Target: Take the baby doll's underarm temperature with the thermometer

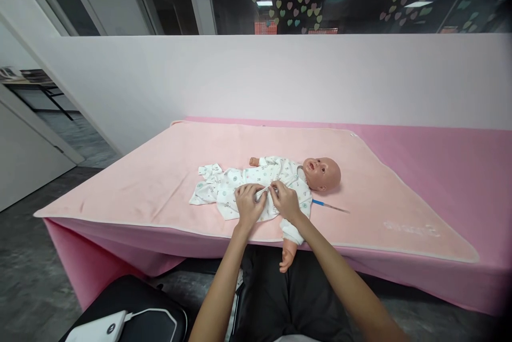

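Observation:
A baby doll [322, 174] lies on its back across a pink blanket [152, 171], head to the right. It wears a white printed baby outfit [234, 179] with loose legs stretching left. Over the doll's torso, my left hand [250, 203] pinches the outfit's front fabric between thumb and fingers. Close beside it, my right hand [285, 200] also pinches the cloth, fingertips nearly meeting the left ones. Any small fastener between the fingertips is too small to make out. One doll arm [288, 254] hangs over the table's front edge, below my right wrist.
Right of the doll's shoulder, a thin tool with a blue handle [319, 203] lies on the blanket. A pink cloth [472, 187] covers the table beneath. At the lower left, a white power bank [98, 327] with a cable rests on a black seat [140, 299]. A white wall [280, 80] stands behind.

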Available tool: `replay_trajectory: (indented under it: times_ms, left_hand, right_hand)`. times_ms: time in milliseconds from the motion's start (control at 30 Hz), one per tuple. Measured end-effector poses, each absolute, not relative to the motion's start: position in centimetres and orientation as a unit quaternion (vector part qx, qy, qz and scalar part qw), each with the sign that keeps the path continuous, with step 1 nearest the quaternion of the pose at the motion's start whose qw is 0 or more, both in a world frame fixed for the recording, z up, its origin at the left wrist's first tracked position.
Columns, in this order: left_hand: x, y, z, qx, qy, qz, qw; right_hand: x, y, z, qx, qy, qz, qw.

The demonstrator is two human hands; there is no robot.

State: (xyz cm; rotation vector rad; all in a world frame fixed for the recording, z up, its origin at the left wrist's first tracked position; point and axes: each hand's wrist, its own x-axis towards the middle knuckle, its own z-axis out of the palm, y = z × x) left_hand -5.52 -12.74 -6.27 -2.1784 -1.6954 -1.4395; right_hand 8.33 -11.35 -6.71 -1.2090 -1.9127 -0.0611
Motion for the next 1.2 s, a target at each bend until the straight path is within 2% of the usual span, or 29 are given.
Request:
replay_trajectory:
  times_ms: [533, 667, 767, 967, 1200]
  left_hand:
    - [-5.6, -13.1, -6.1, -0.720, -0.514, -0.467, -0.015]
    - [-5.7, -13.3, -6.1, -0.686, -0.509, -0.519, -0.010]
    - [-5.5, -13.4, -6.2, -0.646, -0.517, -0.561, 0.030]
    - [-4.6, -12.9, -6.4, -0.709, -0.518, -0.474, 0.066]
    - [-4.6, -12.4, -6.4, -0.710, -0.538, -0.448, 0.074]
  right_hand:
    - [8.5, -11.1, -6.9, -0.472, -0.748, 0.030, 0.465]
    - [8.5, -11.2, -6.8, -0.472, -0.740, 0.035, 0.477]
    - [8.6, -11.1, -6.7, -0.477, -0.740, 0.033, 0.473]
    - [8.4, -11.0, -6.5, -0.473, -0.743, 0.054, 0.470]
    - [12.1, -13.5, -5.8, -0.528, -0.579, 0.010, 0.621]
